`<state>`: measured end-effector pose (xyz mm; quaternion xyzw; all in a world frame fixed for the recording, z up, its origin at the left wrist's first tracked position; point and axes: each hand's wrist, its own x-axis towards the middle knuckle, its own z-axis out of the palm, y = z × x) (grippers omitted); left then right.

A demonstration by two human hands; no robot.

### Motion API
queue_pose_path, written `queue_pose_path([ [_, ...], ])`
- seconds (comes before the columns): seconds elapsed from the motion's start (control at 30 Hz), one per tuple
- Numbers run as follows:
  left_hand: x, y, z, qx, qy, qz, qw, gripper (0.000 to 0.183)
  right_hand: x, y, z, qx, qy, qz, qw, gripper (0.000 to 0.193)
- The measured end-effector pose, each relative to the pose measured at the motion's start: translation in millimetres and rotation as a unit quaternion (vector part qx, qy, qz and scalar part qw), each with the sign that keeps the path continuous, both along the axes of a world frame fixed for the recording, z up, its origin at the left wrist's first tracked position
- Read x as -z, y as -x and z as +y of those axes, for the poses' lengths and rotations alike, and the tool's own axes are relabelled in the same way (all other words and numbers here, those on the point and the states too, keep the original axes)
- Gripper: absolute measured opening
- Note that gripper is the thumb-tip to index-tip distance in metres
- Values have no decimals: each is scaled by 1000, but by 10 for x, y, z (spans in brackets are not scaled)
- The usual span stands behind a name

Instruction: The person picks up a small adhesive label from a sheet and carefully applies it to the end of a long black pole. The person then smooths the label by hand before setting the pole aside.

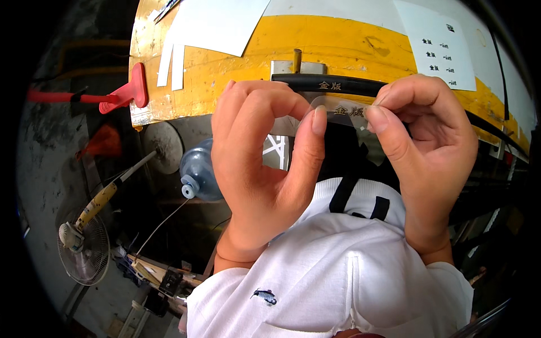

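A small piece of clear film (342,117) with dark printed characters is stretched between my two hands. My left hand (256,138) pinches its left end between thumb and fingers. At the other end, the thumb and fingertips of my right hand (431,138) close on the film. Just behind it, along the front edge of the yellow table (315,42), runs a black tube-like bar (304,83) bearing gold characters. The film hangs in front of this bar; whether the two touch, I cannot tell.
Blank white paper (217,25) and a printed white sheet (442,48) lie on the table. A red-handled tool (132,93) juts from its left corner. Below left are a blue water jug (203,169) and a standing fan (84,248). A short metal post (297,60) rises behind the bar.
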<state>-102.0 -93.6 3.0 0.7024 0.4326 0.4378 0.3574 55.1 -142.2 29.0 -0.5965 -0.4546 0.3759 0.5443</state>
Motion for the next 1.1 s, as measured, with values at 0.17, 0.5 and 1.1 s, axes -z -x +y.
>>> queue_pose_path([
  [0.17, -24, 64, 77, 18, -42, 98, 994, 13, 86, 32, -4, 12, -18, -163, 986, 17],
  [0.5, 66, 11, 186, 19, -65, 139, 988, 14, 276, 123, 118, 61, -24, -233, 970, 28],
  [1.1, 99, -38, 235, 20, -68, 132, 989, 13, 577, 134, 125, 89, -115, -216, 965, 31],
])
